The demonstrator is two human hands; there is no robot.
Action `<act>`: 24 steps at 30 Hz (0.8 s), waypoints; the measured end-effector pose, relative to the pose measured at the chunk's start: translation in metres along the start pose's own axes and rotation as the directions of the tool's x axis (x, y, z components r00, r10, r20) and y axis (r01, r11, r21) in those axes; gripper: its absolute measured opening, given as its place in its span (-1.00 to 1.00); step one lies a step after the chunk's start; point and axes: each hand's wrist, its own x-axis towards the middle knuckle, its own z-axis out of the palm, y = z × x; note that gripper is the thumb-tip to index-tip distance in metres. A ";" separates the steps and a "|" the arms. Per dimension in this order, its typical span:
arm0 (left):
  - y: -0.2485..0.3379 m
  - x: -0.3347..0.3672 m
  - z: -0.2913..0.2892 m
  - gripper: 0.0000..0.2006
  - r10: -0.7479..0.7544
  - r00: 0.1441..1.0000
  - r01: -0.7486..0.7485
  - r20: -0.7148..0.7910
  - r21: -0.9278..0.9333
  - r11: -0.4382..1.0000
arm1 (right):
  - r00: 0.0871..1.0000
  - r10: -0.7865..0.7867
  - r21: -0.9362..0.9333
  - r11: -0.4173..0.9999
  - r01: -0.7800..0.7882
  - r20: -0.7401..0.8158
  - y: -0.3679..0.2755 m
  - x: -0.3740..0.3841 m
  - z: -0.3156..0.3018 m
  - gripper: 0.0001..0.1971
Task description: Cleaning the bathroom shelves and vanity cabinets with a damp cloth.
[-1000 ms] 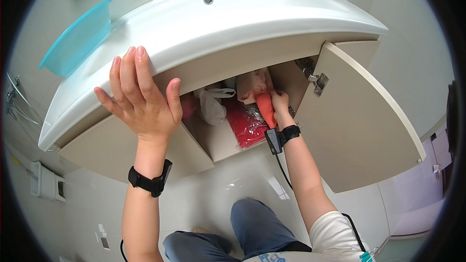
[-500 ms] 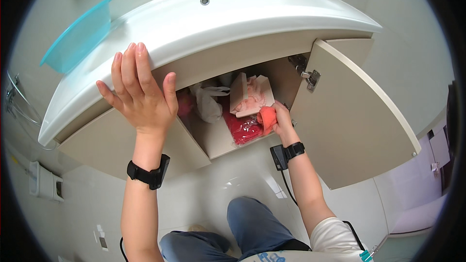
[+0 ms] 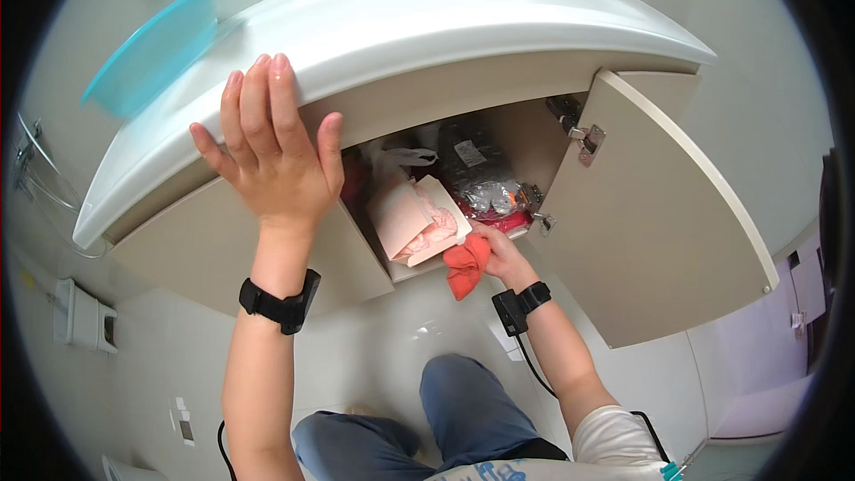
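My left hand (image 3: pixel 283 160) is spread flat, its fingers stretched over the front rim of the white washbasin (image 3: pixel 499 38). My right hand (image 3: pixel 506 258) reaches to the opened cabinet beneath, its fingers closed on a crumpled orange-red cloth (image 3: pixel 467 265). Against the cloth and fingertips stands a pale pink open box (image 3: pixel 397 216), tilted at the cabinet's front edge, with crumpled light pink material (image 3: pixel 436 232) inside. Whether the fingers also pinch the box corner is hidden. Behind the hand lie a clear-wrapped packet (image 3: pixel 490 199) and a red package (image 3: pixel 512 222).
The beige cabinet door (image 3: pixel 659 205) swings out on the right by its metal hinge (image 3: pixel 588 144). Deeper inside are a white plastic bag (image 3: pixel 392 160) and a dark wrapped package (image 3: pixel 465 147). A turquoise plastic basin (image 3: pixel 156 53) leans at the sink's left end.
My right hand has drawn the cloth left and toward me, and the pink box has shifted the same way. The dark and clear packages have come into sight. My left hand stays on the rim.
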 end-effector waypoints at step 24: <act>0.003 0.001 -0.001 -0.47 0.048 0.999 -0.048 0.007 0.019 0.999 | 0.987 0.087 -0.985 0.126 0.122 0.134 0.021 0.118 0.062 -0.55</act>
